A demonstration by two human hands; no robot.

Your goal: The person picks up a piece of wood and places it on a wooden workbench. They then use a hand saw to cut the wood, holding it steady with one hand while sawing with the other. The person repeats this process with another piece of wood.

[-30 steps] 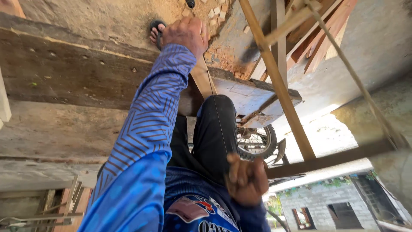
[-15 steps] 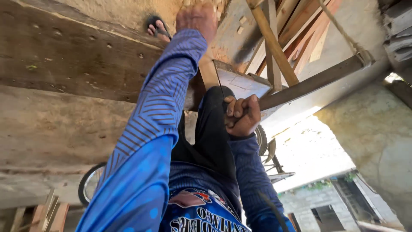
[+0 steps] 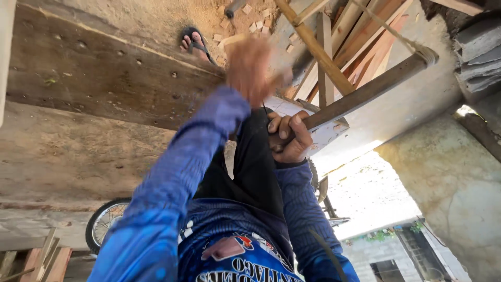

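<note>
My left hand (image 3: 251, 67) is raised at the end of a blue striped sleeve and is blurred by motion. It hovers at the edge of a wide weathered wooden plank (image 3: 104, 78); I cannot tell whether it touches the plank. My right hand (image 3: 288, 137) is wrapped around the near end of a brown wooden bar (image 3: 370, 89). The bar runs up to the right, where a cord (image 3: 417, 48) is tied to its far end. My dark trouser leg (image 3: 255, 162) lies between the hands. A foot in a sandal (image 3: 194, 40) rests on the ground beyond the plank.
A bamboo pole (image 3: 313, 47) and several timber strips (image 3: 360, 42) cross above the bar. Brick rubble (image 3: 250, 15) lies on the dirt. A spoked wheel (image 3: 104, 222) shows lower left, a rough wall (image 3: 449, 172) at right, and a building (image 3: 396, 250) lower right.
My right hand rose from low by my body and took hold of the wooden bar. My left hand, earlier resting still at the plank's far edge, is now blurred and nearer.
</note>
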